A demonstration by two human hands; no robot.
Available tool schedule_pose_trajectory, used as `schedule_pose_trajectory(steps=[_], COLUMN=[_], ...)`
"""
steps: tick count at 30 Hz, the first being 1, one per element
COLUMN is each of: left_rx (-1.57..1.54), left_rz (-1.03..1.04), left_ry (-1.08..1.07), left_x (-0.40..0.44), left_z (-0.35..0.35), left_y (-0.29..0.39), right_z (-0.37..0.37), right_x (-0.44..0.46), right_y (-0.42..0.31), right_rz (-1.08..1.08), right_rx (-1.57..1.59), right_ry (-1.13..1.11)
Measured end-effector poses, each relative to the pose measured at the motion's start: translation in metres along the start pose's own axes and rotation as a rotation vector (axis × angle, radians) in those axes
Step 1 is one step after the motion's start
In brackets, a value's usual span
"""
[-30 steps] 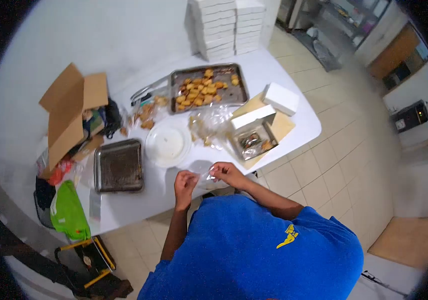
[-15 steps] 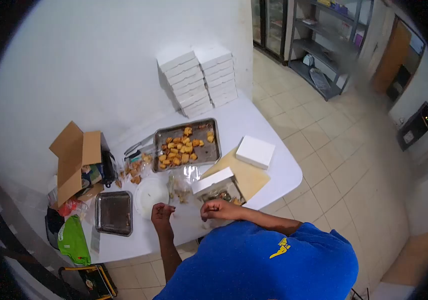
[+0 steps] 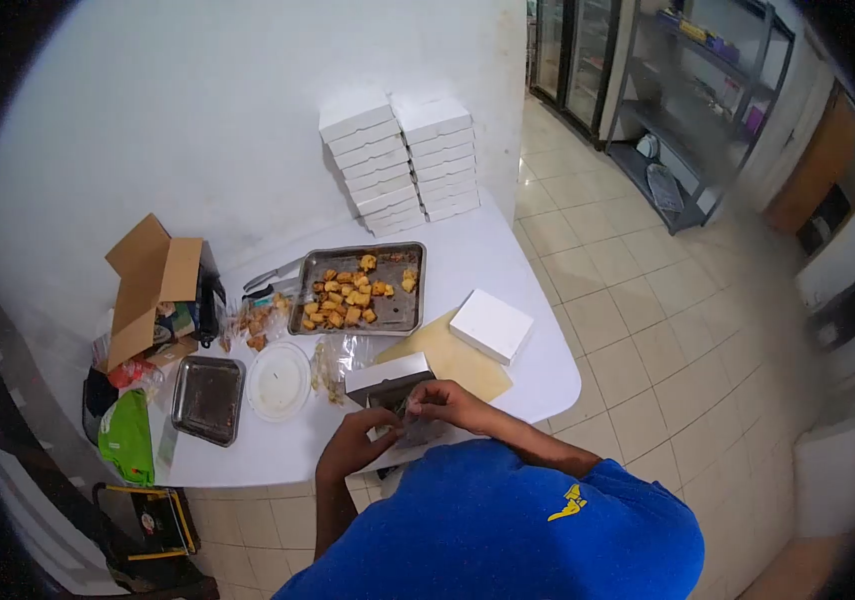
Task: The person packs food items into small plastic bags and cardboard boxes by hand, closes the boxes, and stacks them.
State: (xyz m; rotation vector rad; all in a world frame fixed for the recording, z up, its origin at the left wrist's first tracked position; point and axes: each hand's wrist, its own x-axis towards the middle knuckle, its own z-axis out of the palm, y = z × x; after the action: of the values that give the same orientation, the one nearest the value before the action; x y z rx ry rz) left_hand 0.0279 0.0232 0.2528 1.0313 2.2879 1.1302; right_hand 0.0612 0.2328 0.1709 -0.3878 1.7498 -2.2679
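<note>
Table with a white top and a rounded corner stands against a plain white wall; on it, beyond the large rectangular metal tray, rise two stacks of flat white cardboard boxes. Well right of the tray, pale floor tiles run to grey metal shelving.

Golden-brown chunks lie in the tray. Left of the tray sits an open brown cardboard box; nearer than the tray, leftward, are a smaller dark metal pan and a round white plate. Right of the tray, a closed white cardboard box overlaps a flat beige board.

An open white cardboard box, lid raised, stands in front of the tray, largely covered by the left hand and right hand. Fingers of both hands curl inward around thin clear plastic; I cannot tell whether either grips it
</note>
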Motion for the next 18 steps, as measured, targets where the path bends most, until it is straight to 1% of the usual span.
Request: schedule_pose_trajectory(steps=[1,3,4,6,9,12,13,14,16,18], left_rx=[-0.014,-0.010,-0.009,-0.061,-0.165,-0.160,-0.145,-0.134,-0.317,-0.440], left_rz=[-0.078,-0.019,0.014,-0.035,-0.076,-0.072,-0.068,-0.066,-0.053,-0.047], left_ry=[0.033,0.111,0.153,0.177,0.197,0.213,0.222,0.231,0.246,0.238], left_x=[0.001,0.003,0.005,0.005,0.002,-0.004,-0.006,-0.009,-0.012,-0.014], left_z=[-0.001,-0.005,-0.008,-0.013,-0.024,-0.039,-0.044,-0.049,-0.056,-0.062], left_y=[0.005,0.000,-0.001,0.000,-0.006,-0.013,-0.015,-0.017,-0.035,-0.040], right_z=[0.000,-0.001,-0.002,0.000,0.020,0.034,0.037,0.041,0.051,0.057], right_x=[0.000,-0.002,-0.001,0.002,0.005,0.020,0.025,0.028,0.035,0.041], right_y=[-0.001,-0.007,-0.006,-0.005,-0.005,0.015,0.019,0.019,0.019,0.026], right_rz=[0.011,0.029,0.069,0.147,-0.004,0.066,0.058,0.030,-0.027,-0.047], right_rx=[0.041,0.117,0.092,0.041,0.139,-0.153,-0.376,-0.403,-0.458,-0.355], right_ry=[-0.005,-0.009,-0.011,-0.015,-0.054,-0.062,-0.084,-0.068,-0.034,0.006])
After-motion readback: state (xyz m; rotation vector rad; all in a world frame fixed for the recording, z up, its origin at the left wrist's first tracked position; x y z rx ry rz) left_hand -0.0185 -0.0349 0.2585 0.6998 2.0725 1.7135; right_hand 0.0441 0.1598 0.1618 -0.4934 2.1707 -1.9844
